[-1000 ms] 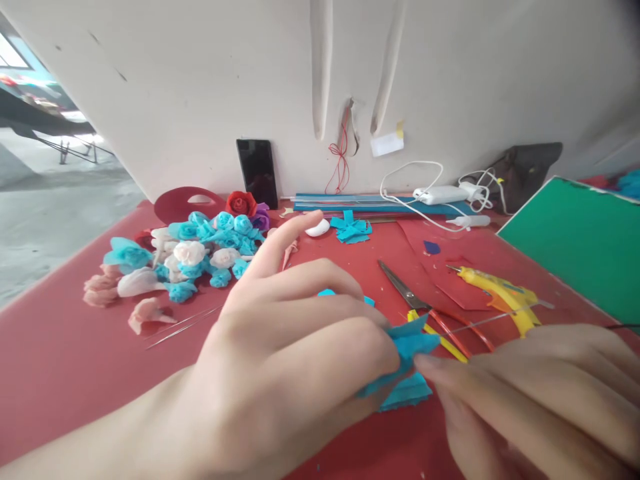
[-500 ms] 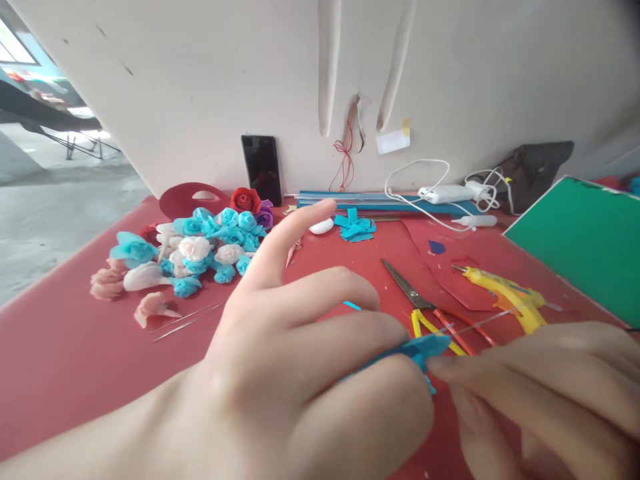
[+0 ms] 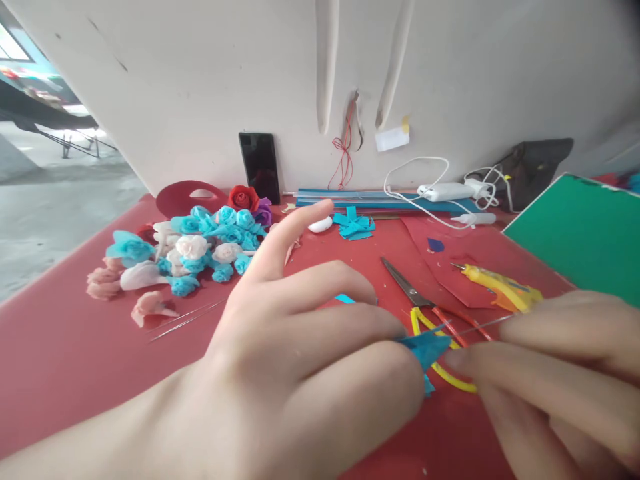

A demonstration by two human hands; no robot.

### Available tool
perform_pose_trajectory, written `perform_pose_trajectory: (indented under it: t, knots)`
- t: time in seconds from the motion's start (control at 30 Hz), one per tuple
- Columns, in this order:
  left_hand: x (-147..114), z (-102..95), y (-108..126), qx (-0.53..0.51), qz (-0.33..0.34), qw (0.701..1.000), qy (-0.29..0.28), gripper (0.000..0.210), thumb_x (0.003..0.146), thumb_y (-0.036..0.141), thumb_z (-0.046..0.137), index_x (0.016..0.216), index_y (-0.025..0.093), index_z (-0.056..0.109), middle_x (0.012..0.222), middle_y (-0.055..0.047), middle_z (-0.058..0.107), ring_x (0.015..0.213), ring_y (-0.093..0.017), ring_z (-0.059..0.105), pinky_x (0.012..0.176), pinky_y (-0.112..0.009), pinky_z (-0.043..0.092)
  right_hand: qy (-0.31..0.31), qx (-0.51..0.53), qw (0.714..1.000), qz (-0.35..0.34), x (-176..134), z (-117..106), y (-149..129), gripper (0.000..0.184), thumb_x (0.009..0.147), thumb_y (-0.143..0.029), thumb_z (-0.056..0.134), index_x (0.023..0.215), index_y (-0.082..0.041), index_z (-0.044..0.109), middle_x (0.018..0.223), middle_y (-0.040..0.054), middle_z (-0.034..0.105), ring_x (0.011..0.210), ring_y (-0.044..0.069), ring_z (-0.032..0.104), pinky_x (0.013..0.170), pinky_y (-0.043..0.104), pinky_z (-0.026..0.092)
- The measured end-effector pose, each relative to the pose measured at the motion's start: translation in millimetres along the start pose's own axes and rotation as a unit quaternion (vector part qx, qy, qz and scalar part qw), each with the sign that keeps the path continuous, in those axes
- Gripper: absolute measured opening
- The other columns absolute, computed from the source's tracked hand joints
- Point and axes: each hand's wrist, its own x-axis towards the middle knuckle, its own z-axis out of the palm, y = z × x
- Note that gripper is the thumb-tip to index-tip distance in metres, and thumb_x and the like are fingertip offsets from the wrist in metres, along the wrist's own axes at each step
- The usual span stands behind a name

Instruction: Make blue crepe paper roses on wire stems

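My left hand is closed in front of me, its index finger stretched out and the thumb pressed against the other fingers. Pinched there is a strip of blue crepe paper, its folded end poking out to the right. My right hand is at the lower right, fingers bent together, its nearest fingertip just off the paper's end. A thin wire runs from beside the paper into the right fingers. Behind the paper lie scissors with yellow and red handles, partly covered.
Blue, white and pink paper flowers are heaped on the red tabletop at left. Cut blue strips lie farther back. A yellow glue gun, a green board and a white charger are at right. A phone leans upright behind.
My right hand has moved slightly right and up, off the end of the blue paper, and now covers part of the glue gun. My left hand keeps its pinch.
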Motion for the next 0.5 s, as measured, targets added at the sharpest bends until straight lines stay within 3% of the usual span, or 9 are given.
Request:
perform_pose_trajectory:
  t: [0.07,0.13,0.33,0.5]
  knots:
    - [-1,0.8,1,-0.006,-0.006,1.000,-0.007,0.023,0.077,0.010,0.053,0.067,0.028,0.064,0.067,0.011,0.067,0.068,-0.010,0.059,0.115,-0.045,-0.001,0.069,-0.005,0.998,-0.012,1,7,-4,0.019,0.069,-0.015,0.046,0.082,-0.025,0.055,0.074,0.0010,0.049,0.055,0.014,0.049,0.054,0.034,0.038]
    - [0,1.7,1,-0.013,-0.015,1.000,-0.016,0.027,0.078,0.009,0.050,0.066,0.028,0.065,0.066,0.012,0.066,0.067,-0.010,0.059,0.115,-0.044,-0.002,0.088,-0.021,0.996,-0.015,1,9,-4,0.017,0.072,-0.017,0.046,0.083,-0.026,0.056,0.077,0.0011,0.049,0.055,0.013,0.049,0.052,0.034,0.036]
    - [0,3.7,1,-0.013,-0.012,1.000,-0.011,0.026,0.080,0.010,0.049,0.069,0.028,0.065,0.070,0.011,0.068,0.068,-0.010,0.059,0.115,-0.038,0.005,0.002,-0.005,0.999,0.035,-1,-1,-1,0.024,0.067,-0.012,0.049,0.080,-0.033,0.053,0.079,0.0010,0.049,0.065,0.017,0.052,0.056,0.031,0.041]
    - [-2,0.8,-2,-0.037,-0.007,0.999,-0.019,0.025,0.077,0.007,0.048,0.072,0.025,0.064,0.072,0.009,0.069,0.070,-0.010,0.060,0.113,-0.038,0.013,-0.012,0.015,1.000,-0.006,3,-4,8,0.022,0.072,-0.011,0.047,0.082,-0.028,0.056,0.071,0.0014,0.049,0.058,0.015,0.050,0.048,0.029,0.041]
